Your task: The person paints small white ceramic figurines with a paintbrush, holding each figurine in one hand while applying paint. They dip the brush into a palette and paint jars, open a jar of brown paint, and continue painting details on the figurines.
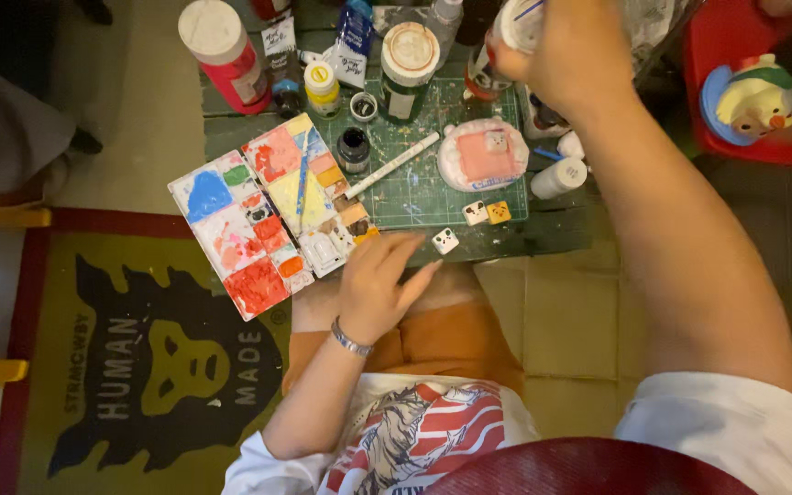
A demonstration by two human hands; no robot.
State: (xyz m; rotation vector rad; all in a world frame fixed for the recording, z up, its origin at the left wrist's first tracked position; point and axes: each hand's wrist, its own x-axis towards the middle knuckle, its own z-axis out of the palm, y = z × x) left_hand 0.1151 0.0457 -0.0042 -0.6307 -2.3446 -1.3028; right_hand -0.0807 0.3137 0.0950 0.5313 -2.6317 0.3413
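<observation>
My left hand (379, 282) rests open, palm down, at the near edge of the green cutting mat (414, 197), beside the paint-smeared white palette (263, 220). A tiny white painted cube (445, 241) lies just right of its fingertips. My right hand (556, 50) reaches to the far side of the small table and is closed around a white-capped paint bottle (517, 23) among other bottles. On the mat sits a pink and white clay piece (483, 154), with a white pen (393, 165) and two small cubes (488, 213) nearby. A blue brush (302, 179) lies across the palette.
Paint bottles and jars (323, 64) crowd the table's far edge, including a large red bottle (226, 50). A red tray (763, 82) with a painted duck figure stands at right. A yellow and black rug (139, 367) lies left of my knees.
</observation>
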